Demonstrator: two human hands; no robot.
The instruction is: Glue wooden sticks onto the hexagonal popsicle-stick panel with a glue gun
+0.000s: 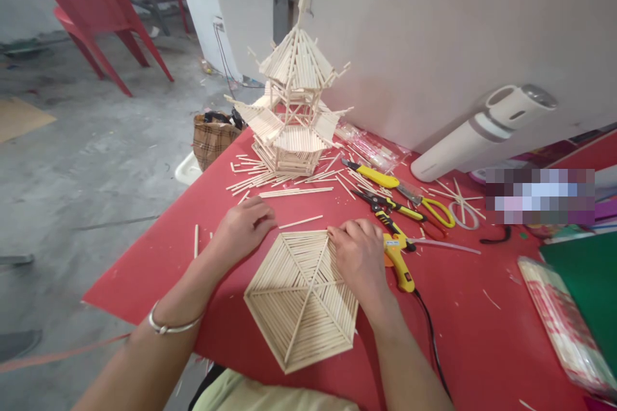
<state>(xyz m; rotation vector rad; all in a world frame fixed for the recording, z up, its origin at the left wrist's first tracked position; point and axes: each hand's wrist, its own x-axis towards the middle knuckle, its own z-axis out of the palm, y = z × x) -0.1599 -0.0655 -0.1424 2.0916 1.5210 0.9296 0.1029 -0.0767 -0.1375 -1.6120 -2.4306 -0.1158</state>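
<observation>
A hexagonal panel of thin wooden sticks (299, 308), with ribs meeting at its middle, lies on the red table before me. My right hand (359, 253) covers its upper right edge, thumb and fingers closed on the corner. Just beyond the upper left edge, my left hand (248, 221) is apart from the panel with its fingers curled together; whatever they may hold is hidden. A single loose stick (301, 221) lies between the hands. Behind them stands a stick-built pagoda (296, 109) with two tiers of roof.
Loose sticks (255, 180) are scattered around the pagoda's base. To the right lie a yellow utility knife (376, 176), pliers (402, 209), scissors (436, 209) and a yellow glue gun (400, 263) with its cord. A white flask (457, 141) leans by the wall; a stick pack (563, 327) lies far right.
</observation>
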